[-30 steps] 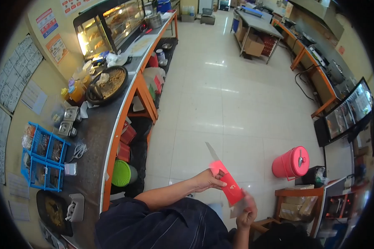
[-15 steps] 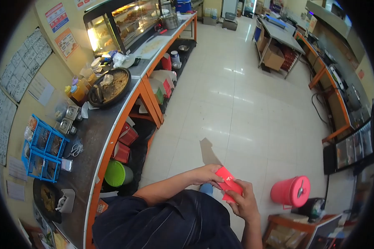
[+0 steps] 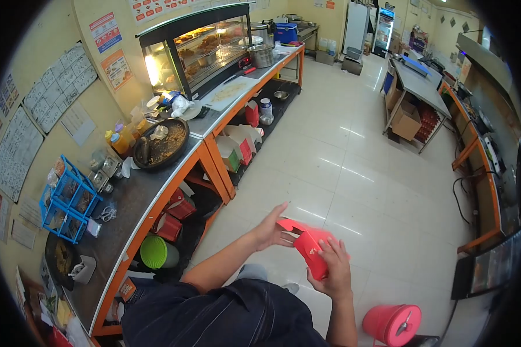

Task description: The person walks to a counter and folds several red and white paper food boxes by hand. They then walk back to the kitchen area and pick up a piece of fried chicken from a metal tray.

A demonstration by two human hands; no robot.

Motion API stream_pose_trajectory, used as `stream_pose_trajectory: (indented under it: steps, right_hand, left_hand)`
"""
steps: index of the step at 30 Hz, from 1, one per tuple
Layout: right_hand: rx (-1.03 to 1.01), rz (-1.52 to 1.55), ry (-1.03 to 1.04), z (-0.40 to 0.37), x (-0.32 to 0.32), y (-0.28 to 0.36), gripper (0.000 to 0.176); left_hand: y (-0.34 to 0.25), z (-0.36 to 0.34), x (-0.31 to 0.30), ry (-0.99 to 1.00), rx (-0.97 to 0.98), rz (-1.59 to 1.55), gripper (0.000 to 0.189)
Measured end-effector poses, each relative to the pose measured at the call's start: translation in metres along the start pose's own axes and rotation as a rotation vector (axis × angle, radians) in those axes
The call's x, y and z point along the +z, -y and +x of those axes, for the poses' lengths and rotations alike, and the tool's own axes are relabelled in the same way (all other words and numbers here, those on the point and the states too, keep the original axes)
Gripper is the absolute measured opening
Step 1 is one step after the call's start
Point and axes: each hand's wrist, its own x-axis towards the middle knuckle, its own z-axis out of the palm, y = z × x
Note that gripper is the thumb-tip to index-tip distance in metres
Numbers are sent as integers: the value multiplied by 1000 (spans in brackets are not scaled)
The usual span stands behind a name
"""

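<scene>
A red folding paper food box [image 3: 311, 250] is held in front of my body, above the tiled floor. My right hand [image 3: 333, 265] grips its right side, thumb below and fingers over the top. The box stands partly opened out, with a loose flap sticking out toward the left. Beside that flap is my left hand [image 3: 270, 231], its thumb raised and fingers stretched out, fingertips right at the box's left edge. Part of the far side is blurred by motion.
At left runs an orange-framed counter [image 3: 134, 222] with a large black pan [image 3: 169, 151] of food, a blue rack [image 3: 69, 199] and a lit display cabinet [image 3: 205, 49]. Red boxes [image 3: 179, 207] and a green-lidded bin [image 3: 154, 252] sit beneath. A pink bucket [image 3: 388, 324] stands lower right.
The flattened red box has opened out into a hollow shape. My left hand has loosened from it and spread its fingers. The view has turned, and the counter appears farther along.
</scene>
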Motion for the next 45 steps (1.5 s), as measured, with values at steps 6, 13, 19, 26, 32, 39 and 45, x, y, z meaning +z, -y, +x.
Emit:
stream_pose_trajectory:
  steps: [6,13,19,26,32,39,45]
  right_hand:
    - [-42,-84,-10,7,-8,-14,58]
    - [56,-236,-513,25,37,4,61]
    - [206,-445,-659,66,75,13,59]
    - [685,63,-664,94,95,30,81]
    - [1006,299,-817,45,133,8,65]
    - [856,698,-1489,-7,188,54,34]
    - [1183,1189,-1238,-54,191,115,67]
  left_hand:
    - [-9,14,15,-162,356,366,47]
    - [1,56,35,-114,504,276,45]
    - [-23,68,37,34,395,210,45]
    - [-61,65,14,153,323,345,31]
    - [-51,64,-17,176,630,1465,55]
    - [5,104,-40,-194,519,974,76]
    - [25,68,-6,771,461,839,37]
